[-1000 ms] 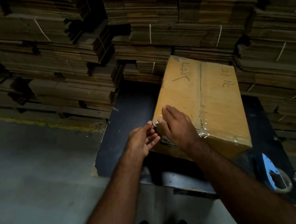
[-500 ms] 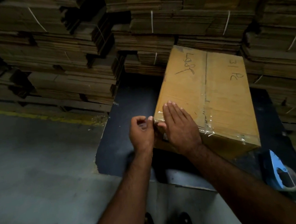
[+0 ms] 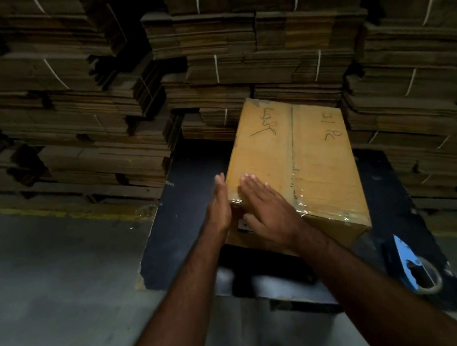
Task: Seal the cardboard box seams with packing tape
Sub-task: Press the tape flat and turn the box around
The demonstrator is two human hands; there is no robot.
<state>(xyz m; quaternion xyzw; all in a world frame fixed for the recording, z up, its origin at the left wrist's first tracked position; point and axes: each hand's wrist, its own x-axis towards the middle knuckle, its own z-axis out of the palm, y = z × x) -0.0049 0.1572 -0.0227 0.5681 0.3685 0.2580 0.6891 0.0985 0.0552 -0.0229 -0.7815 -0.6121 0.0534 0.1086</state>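
- The cardboard box (image 3: 299, 166) lies closed on the dark worktop (image 3: 194, 204), its long side running away from me toward the stacks of flattened cardboard (image 3: 75, 104).
- My left hand (image 3: 219, 204) is flat, fingers straight and together, pressed against the box's left side at the near corner; it grips nothing.
- My right hand (image 3: 267, 208) lies palm down on the top of the box at that same near left corner, fingers straight and slightly spread, thumb hanging over the near face. It holds nothing either.
- Clear packing tape (image 3: 296, 191) glints along the centre seam near the front edge and wrinkles along the near top edge toward the right corner.
- Black handwriting marks both top flaps, one scrawl on the left flap and "31 Pc" on the right.
- A blue tape dispenser (image 3: 412, 266) with its roll lies on the worktop near the right front corner, well apart from both hands.
- White straps bind the cardboard bundles behind the box.
- The grey floor (image 3: 50, 273) has a worn yellow line (image 3: 30, 214) along the foot of the stacks.
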